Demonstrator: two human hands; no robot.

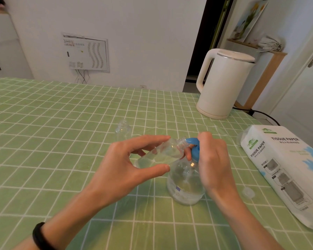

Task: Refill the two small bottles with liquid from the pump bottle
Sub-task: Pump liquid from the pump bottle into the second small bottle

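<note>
At frame centre we note the left hand (pixel 126 159) pinching a tilted small bottle (pixel 159 154) against the blue spout (pixel 190 141) of the pump bottle (pixel 186 184), the right hand (pixel 211 156) curled over the pump head (pixel 195 153); any misalignment, we judge, sends liquid onto the tablecloth (pixel 79 123).

Saw one small clear bottle (pixel 159 154) tipped sideways, open mouth right at the blue spout of the big clear pump bottle (pixel 186 184) standing upright, and another small open bottle (pixel 123 130) standing farther back.
</note>
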